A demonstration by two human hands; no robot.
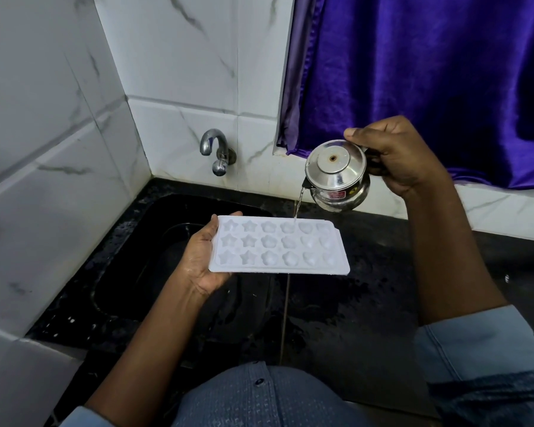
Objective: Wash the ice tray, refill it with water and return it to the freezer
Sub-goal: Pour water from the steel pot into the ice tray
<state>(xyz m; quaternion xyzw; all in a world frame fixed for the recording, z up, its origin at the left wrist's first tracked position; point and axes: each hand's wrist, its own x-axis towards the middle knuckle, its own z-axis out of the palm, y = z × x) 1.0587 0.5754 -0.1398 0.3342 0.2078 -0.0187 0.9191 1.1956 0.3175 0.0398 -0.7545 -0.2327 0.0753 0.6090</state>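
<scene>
A white ice tray (278, 246) with star, flower and heart moulds is held level above the edge of a black sink (142, 241). My left hand (199, 260) grips its left end, thumb on top. My right hand (401, 157) holds a small steel kettle (336, 177) by its handle, tilted to the left. A thin stream of water (299, 204) runs from the spout into the tray's back row. A second thin thread of water falls from the tray's front edge toward the counter.
A chrome tap (215, 152) juts from the white marble-tiled wall behind the sink and is not running. The wet black counter (367, 303) stretches to the right. A purple curtain (429, 72) hangs at the back right.
</scene>
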